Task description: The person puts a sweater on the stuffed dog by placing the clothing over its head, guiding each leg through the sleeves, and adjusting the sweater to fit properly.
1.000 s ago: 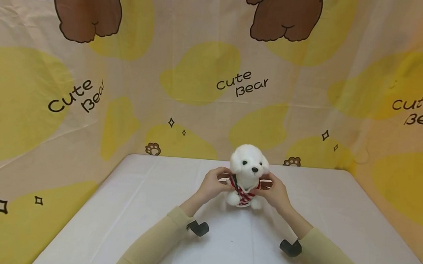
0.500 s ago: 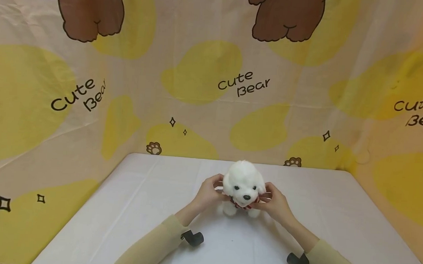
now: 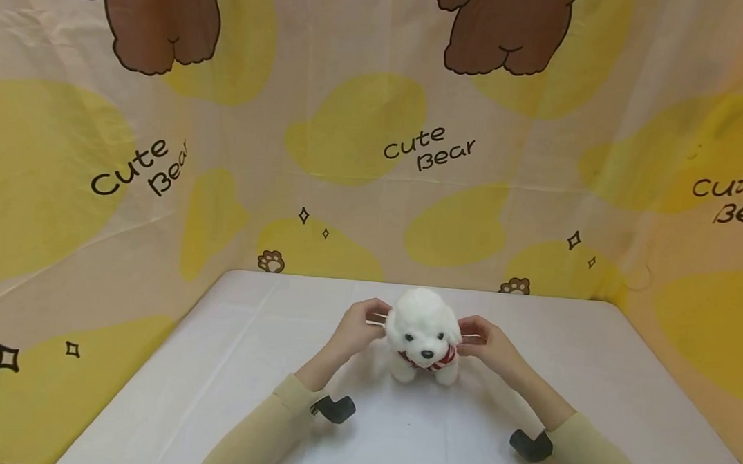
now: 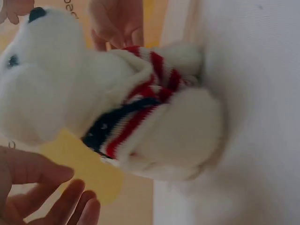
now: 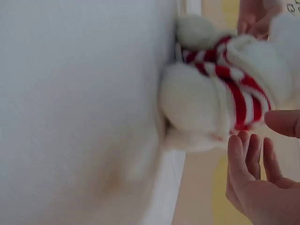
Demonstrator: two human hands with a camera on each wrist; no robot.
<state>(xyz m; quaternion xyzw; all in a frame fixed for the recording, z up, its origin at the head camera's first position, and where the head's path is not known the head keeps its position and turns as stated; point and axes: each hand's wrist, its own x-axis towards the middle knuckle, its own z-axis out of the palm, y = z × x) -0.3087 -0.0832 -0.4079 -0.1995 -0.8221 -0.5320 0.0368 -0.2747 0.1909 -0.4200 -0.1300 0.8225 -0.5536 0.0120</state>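
Note:
A white plush dog (image 3: 419,318) in a red-and-white striped knit top (image 5: 243,101) stands on the white table, its nose toward me. My left hand (image 3: 354,334) is beside its head on the left. In the left wrist view, that hand's fingers (image 4: 61,204) are loosely bent and apart from the toy, with a dark blue patch of the top (image 4: 101,131) in sight. On the other side is my right hand (image 3: 492,347). Its thumb (image 5: 283,123) and fingers are spread close to the striped top; whether the thumb tip touches it I cannot tell.
The white table (image 3: 265,393) ends at a back edge just behind the dog. A cloth backdrop (image 3: 338,134) with yellow patches and printed bears rises around it on the back and both sides. Black curved pieces (image 3: 337,409) stick out at both wrists.
The dog has come down from an upright, tilted-back pose onto its feet, its head lower and slightly left. Both hands have let go and moved outward from its sides.

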